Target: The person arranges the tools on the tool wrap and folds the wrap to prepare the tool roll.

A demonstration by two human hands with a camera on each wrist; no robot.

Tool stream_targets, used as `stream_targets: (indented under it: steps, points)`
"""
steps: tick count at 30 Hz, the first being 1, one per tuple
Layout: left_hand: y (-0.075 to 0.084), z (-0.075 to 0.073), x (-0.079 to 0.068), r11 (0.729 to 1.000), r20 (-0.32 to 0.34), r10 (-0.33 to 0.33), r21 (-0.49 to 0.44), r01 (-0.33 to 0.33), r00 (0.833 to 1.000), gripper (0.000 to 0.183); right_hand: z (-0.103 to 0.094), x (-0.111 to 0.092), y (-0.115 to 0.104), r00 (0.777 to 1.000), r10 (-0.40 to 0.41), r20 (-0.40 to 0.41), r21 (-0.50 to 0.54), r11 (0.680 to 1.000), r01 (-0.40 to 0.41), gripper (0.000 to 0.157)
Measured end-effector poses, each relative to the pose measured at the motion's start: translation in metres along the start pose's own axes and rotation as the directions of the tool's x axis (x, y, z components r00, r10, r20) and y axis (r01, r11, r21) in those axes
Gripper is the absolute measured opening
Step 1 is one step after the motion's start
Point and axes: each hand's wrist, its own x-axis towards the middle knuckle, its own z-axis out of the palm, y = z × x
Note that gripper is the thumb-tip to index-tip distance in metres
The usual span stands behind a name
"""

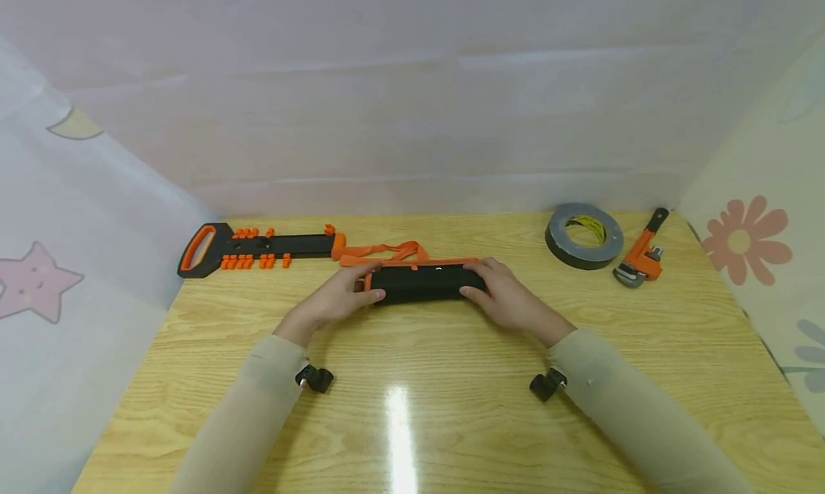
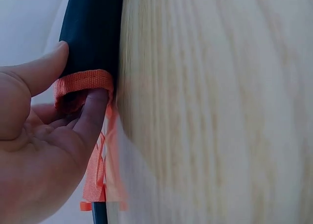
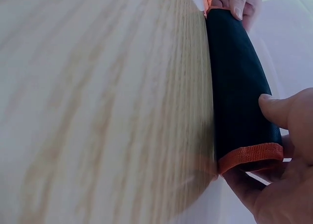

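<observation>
A black fabric tool roll (image 1: 419, 285) with orange edging lies rolled up across the middle of the table. My left hand (image 1: 338, 293) grips its left end, thumb on the near side. In the left wrist view, a finger reaches into the orange-trimmed opening (image 2: 84, 78) of the roll. At the other end my right hand (image 1: 505, 297) holds the roll, and its thumb presses the black cloth in the right wrist view. Its other fingers curl behind and are partly hidden. An orange strap (image 1: 357, 251) trails from behind the roll toward the left.
At the back left lies a black and orange bar (image 1: 290, 246) with a loop handle and several orange clips. A thick roll of grey tape (image 1: 561, 250) and an orange pipe wrench (image 1: 640, 258) lie at the back right. Cloth walls (image 1: 412, 122) enclose the wooden table (image 1: 464, 422).
</observation>
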Motion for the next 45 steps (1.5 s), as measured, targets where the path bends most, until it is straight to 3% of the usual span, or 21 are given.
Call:
stream_targets:
  steps: [6, 9, 18, 31, 39, 45]
  points:
    - [-0.002, 0.001, 0.000, 0.995, -0.035, -0.034, -0.100, 0.030, 0.999, 0.071, -0.001, 0.002, 0.001, 1.000, -0.013, 0.006, -0.003, 1.000, 0.013, 0.056]
    - [-0.003, 0.002, 0.000, 0.993, -0.057, -0.055, -0.106, 0.049, 0.997, 0.069, -0.002, 0.003, 0.001, 1.000, -0.009, 0.016, -0.006, 1.000, 0.009, 0.056]
    - [0.000, 0.003, 0.002, 1.000, -0.097, -0.012, -0.020, 0.010, 0.995, 0.064, -0.004, 0.005, 0.004, 0.999, 0.009, 0.040, 0.001, 1.000, -0.009, 0.055]
    - [0.011, -0.002, 0.013, 0.997, -0.108, -0.067, 0.015, 0.069, 0.992, 0.066, -0.007, 0.018, 0.006, 0.998, 0.047, 0.048, 0.064, 0.997, -0.050, 0.051]
    - [0.013, 0.000, 0.019, 0.996, -0.118, -0.087, 0.001, 0.087, 0.989, 0.066, -0.007, 0.030, 0.009, 0.995, 0.089, -0.043, 0.144, 0.986, -0.082, 0.047]
    - [0.014, 0.002, 0.022, 0.997, -0.200, -0.039, 0.064, 0.052, 0.979, 0.060, -0.009, 0.038, 0.011, 0.989, 0.143, -0.028, 0.192, 0.972, -0.135, 0.051]
